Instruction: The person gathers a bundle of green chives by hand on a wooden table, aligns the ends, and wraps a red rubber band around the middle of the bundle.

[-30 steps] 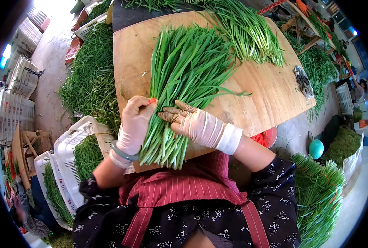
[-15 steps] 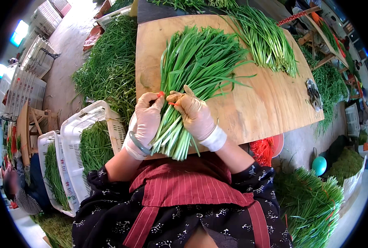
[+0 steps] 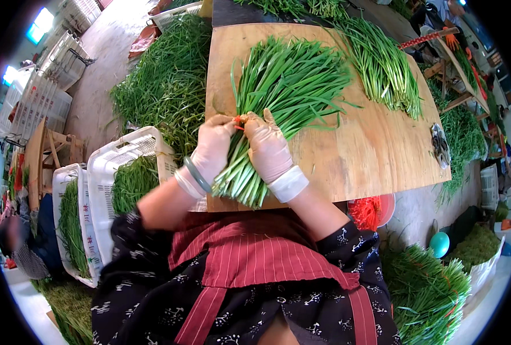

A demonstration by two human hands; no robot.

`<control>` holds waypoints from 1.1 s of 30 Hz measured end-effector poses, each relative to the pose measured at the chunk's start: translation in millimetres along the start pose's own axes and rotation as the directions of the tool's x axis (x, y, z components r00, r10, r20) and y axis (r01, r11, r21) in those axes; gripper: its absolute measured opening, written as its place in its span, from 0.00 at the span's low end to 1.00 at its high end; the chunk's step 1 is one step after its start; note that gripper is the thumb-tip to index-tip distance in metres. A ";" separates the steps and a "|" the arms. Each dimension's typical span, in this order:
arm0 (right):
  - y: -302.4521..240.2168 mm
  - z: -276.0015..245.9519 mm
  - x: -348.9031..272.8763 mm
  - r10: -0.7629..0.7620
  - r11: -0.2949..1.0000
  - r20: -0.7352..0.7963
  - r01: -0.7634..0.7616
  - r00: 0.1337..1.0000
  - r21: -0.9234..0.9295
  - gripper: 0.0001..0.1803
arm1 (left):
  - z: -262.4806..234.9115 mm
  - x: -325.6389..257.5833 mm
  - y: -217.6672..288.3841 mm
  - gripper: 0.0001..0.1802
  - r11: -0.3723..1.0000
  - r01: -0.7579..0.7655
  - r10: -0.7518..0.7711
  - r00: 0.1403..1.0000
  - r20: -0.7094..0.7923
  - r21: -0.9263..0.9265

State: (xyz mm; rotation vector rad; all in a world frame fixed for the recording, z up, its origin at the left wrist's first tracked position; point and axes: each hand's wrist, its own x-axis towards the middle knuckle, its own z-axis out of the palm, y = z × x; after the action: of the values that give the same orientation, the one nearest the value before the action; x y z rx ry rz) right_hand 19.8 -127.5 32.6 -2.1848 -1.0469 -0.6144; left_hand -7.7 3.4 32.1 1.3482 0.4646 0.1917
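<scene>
Tan plywood board (image 3: 376, 155) stretches bare rightward nearly to its edge; a leafy pile (image 3: 384, 72) crowds the far right side. Close together, the left hand (image 3: 214, 141) and right hand (image 3: 268, 148) pinch a red tie (image 3: 239, 120) at the green bundle (image 3: 292, 80), its leaves fanning beyond them, stem ends between the wrists, by the near edge.

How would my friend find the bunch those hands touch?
Find the big wooden board. On it, stems toward the maroon apron, lies a leafy green bunch. Unlike the second bunch farther right, it has the left hand and right hand on it, at a red tie.
</scene>
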 end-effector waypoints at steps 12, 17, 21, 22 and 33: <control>-9.0 14.6 8.7 0.214 0.912 -0.233 -0.108 0.949 0.397 0.11 | 17.7 -0.6 -19.1 0.04 0.958 -0.136 0.099 0.983 -0.156 -0.253; -7.1 17.4 17.5 0.133 0.980 -0.183 -0.102 0.974 0.172 0.12 | 6.9 1.6 -16.7 0.04 0.983 -0.143 0.129 0.985 -0.118 -0.116; -6.4 19.6 24.8 0.117 0.992 -0.084 -0.121 0.990 -0.035 0.12 | 2.1 6.6 -12.1 0.04 0.987 -0.079 0.068 0.994 -0.084 -0.138; -6.5 17.7 24.7 0.141 0.988 -0.032 -0.143 0.990 -0.058 0.12 | 5.7 3.7 -10.4 0.04 0.986 -0.086 0.071 0.992 -0.102 -0.145; -13.4 10.3 34.1 0.147 0.977 0.121 -0.125 0.982 -0.173 0.06 | 5.0 10.8 -27.7 0.06 0.984 -0.159 0.149 0.982 -0.119 -0.078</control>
State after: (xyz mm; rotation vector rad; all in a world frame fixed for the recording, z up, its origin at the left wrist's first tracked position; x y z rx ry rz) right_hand 30.1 -96.3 51.7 -2.4480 -0.9313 -0.5149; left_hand 0.5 -2.9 3.7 1.2925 0.4417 0.4132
